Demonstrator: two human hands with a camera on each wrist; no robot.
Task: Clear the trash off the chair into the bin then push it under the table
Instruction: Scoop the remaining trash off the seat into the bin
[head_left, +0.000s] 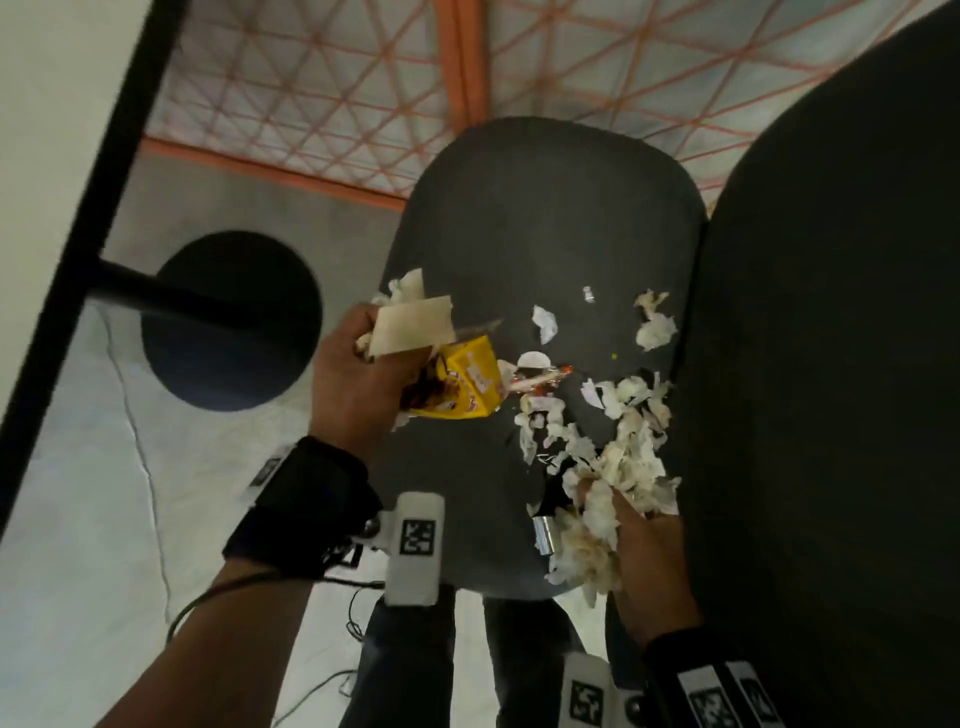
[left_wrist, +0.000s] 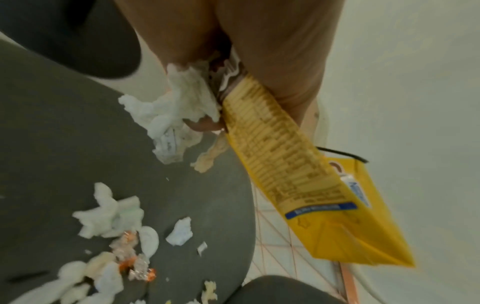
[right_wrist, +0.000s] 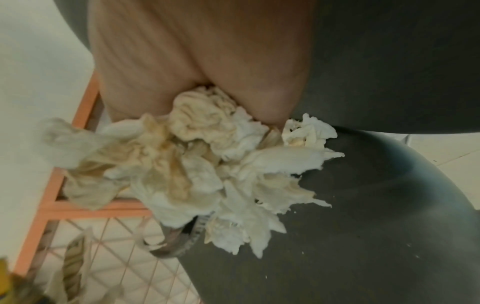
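The right hand clutches a wad of stained tissue at the chair seat's near edge. The left hand grips a yellow carton (plus paper scraps); loose shreds litter the seat's right edge.

The carton in my left hand is bright yellow, with a brown picture on one face, dark small print down its side and a blue band near its base. The card above it is pale beige. The tissue in my right hand is white, stained tan. The chair is dark grey. A wrapper on it is clear with orange ends. The rug is pale with an orange lattice and border.
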